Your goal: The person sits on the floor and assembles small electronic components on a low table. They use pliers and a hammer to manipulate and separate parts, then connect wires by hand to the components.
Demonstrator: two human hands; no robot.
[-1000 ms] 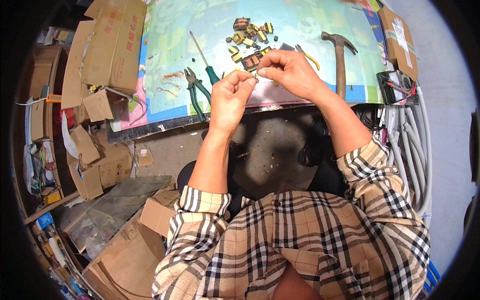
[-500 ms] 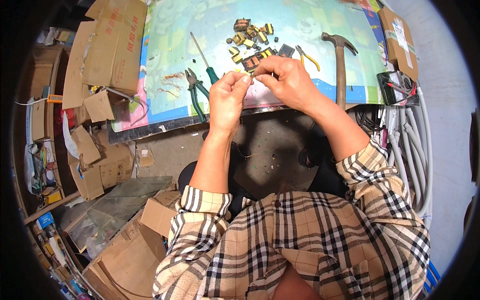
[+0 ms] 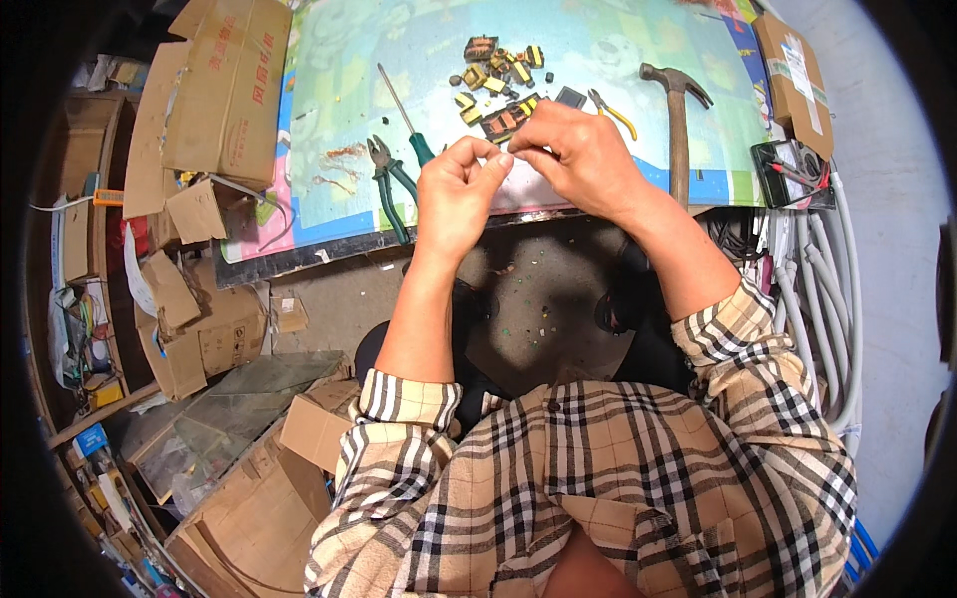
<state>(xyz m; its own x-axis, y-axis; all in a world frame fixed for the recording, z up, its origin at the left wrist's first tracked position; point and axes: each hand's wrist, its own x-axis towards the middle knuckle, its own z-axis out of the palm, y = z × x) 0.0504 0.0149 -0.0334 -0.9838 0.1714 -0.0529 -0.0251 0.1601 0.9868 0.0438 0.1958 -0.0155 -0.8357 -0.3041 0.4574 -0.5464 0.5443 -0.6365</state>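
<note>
Over the near edge of the table mat, my left hand (image 3: 454, 199) and my right hand (image 3: 581, 164) meet fingertip to fingertip. Each is closed in a pinch on something too small to make out. Just beyond them lies a black-and-yellow part with copper-coloured windings (image 3: 503, 122), partly hidden by my right hand. Farther back are several small yellow-and-black blocks (image 3: 476, 77) and another wound part (image 3: 480, 48). Left of my left hand lie green-handled pliers (image 3: 383, 179) and a green-handled screwdriver (image 3: 401, 107). Yellow-handled cutters (image 3: 620, 114) lie beyond my right hand.
A claw hammer (image 3: 680, 140) lies to the right on the mat (image 3: 399, 40). Loose copper wire (image 3: 344, 151) is at the left. An open cardboard box (image 3: 224, 100) stands on the left edge; a black case with red leads (image 3: 793, 174) sits at the right, above grey pipes (image 3: 827, 289).
Both hands stay pinched together and have shifted slightly. My right hand has turned a little, its knuckles now higher and covering more of the wound part.
</note>
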